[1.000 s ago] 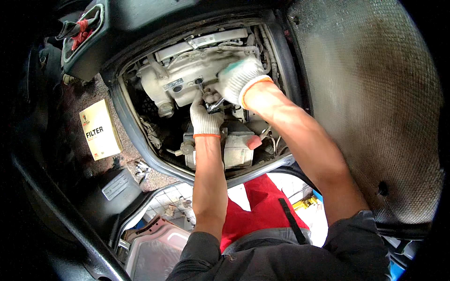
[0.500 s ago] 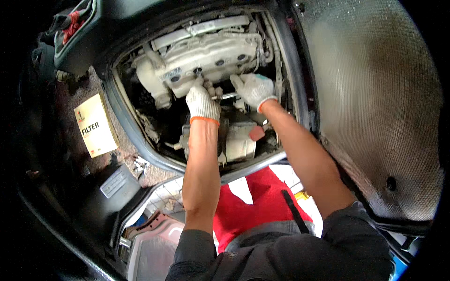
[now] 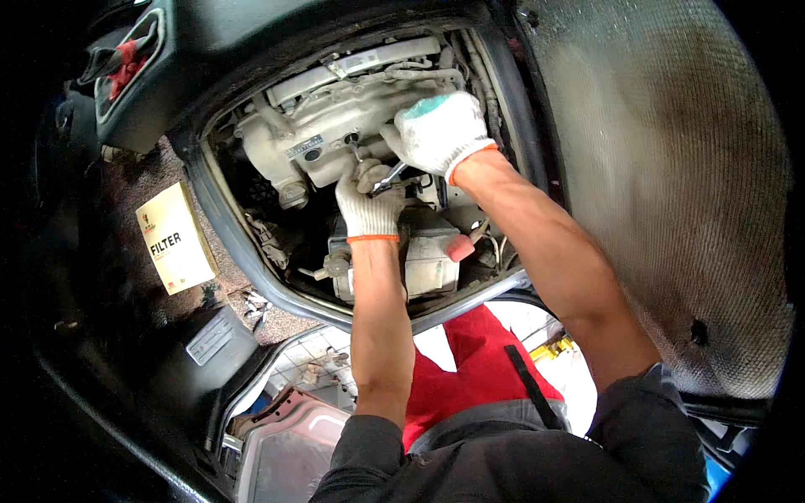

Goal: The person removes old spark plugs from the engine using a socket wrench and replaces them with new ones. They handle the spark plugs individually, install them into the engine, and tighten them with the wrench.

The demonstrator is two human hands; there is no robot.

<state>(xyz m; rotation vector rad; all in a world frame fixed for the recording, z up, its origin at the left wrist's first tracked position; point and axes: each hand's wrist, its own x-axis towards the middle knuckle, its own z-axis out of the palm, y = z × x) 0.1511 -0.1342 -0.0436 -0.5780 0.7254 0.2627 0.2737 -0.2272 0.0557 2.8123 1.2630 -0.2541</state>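
Both my hands wear white knitted gloves with orange cuffs and work over the pale engine cover (image 3: 277, 138) in the open bay. My left hand (image 3: 369, 201) is closed round the head end of a ratchet wrench (image 3: 390, 178). From there a thin metal shaft (image 3: 357, 152) runs up to a round hole in the cover. The fingers of my right hand (image 3: 440, 132) are curled at the handle's other end, higher and to the right; the glove hides their grip. Another dark round hole (image 3: 313, 155) lies left of the shaft. The shaft's far tip is hidden in the hole.
Below my hands sits a battery-like box (image 3: 432, 272) with a red cap (image 3: 459, 247). A yellow filter box (image 3: 176, 239) lies on the carpet at left, near small metal parts (image 3: 255, 308). The bay's raised rim (image 3: 251, 281) surrounds the engine. A textured panel (image 3: 671, 210) stands at right.
My right hand has moved up and slightly left, swinging the ratchet handle from nearly level to slanting upward. My left hand has shifted a little down and right, still at the tool's head.
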